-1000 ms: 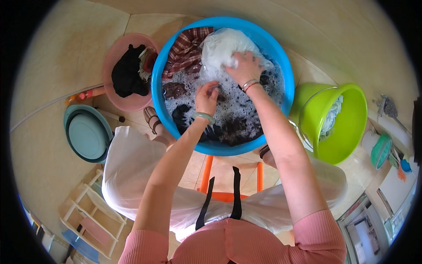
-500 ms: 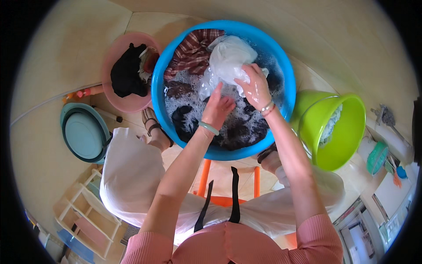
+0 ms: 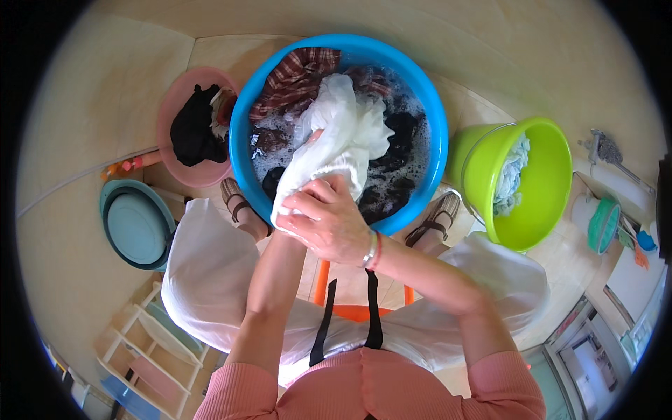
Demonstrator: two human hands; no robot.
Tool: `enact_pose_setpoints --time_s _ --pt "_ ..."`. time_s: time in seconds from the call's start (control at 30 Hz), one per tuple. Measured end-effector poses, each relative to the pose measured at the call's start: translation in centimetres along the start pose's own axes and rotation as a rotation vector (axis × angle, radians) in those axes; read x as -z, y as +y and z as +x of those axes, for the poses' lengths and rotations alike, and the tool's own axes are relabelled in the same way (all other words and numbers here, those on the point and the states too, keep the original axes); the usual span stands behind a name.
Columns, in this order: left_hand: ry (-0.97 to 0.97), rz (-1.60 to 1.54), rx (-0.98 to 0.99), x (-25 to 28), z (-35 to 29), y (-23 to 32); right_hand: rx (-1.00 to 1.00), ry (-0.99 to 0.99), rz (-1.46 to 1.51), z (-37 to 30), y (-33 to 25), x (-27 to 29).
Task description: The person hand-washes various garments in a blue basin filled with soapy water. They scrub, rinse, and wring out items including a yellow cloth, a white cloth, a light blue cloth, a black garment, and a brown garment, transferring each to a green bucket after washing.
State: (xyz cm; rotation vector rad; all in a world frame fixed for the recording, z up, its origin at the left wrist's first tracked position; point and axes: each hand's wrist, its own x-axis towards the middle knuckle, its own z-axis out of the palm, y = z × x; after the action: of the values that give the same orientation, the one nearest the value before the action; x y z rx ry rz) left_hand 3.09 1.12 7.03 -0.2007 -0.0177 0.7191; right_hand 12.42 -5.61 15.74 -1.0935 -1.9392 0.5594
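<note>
A wet white garment point(image 3: 336, 122) stretches over the near middle of a blue washtub point(image 3: 439, 140) of sudsy water. A gathered edge shows on it, close to my right hand point(image 3: 325, 217). That hand is closed on the cloth, its fingers bent over the fabric at my left wrist. My left hand point(image 3: 316, 134) is inside or under the garment; only a small patch of skin shows through, and its fingers are hidden. Dark clothes point(image 3: 392, 189) soak in the foam, and a red-brown plaid cloth point(image 3: 297, 78) lies against the far left wall of the tub.
At left stands a pink basin point(image 3: 171, 101) holding black clothing point(image 3: 192, 129). Nearer is a grey-blue basin point(image 3: 136, 224). A tilted lime-green bucket point(image 3: 542, 189) with pale blue cloth point(image 3: 513, 175) is on the right. My sandalled feet flank the tub, and an orange stool point(image 3: 353, 312) is beneath me.
The white garment has come up toward me from the far side of the tub. My left hand has gone into or under it, and my right hand has crossed to my left wrist.
</note>
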Motion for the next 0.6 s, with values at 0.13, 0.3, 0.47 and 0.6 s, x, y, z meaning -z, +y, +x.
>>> enact_pose_setpoints --time_s 0.13,0.3,0.47,0.6 --pt "0.225 0.103 -0.134 0.9 -1.6 -1.0 -0.029 0.231 -0.006 1.0 1.5 -1.9" --pt "0.677 0.488 -0.491 3.5 -2.1 -1.7 -0.056 0.299 0.174 2.2 4.2 -2.1" --pt "0.779 0.799 -0.451 0.9 -0.5 -2.7 -0.887 0.264 0.175 -3.8 15.8 -2.4" --pt "0.946 0.858 -0.375 2.4 -1.1 -3.0 -1.069 0.261 0.038 -5.2 17.6 -1.3"
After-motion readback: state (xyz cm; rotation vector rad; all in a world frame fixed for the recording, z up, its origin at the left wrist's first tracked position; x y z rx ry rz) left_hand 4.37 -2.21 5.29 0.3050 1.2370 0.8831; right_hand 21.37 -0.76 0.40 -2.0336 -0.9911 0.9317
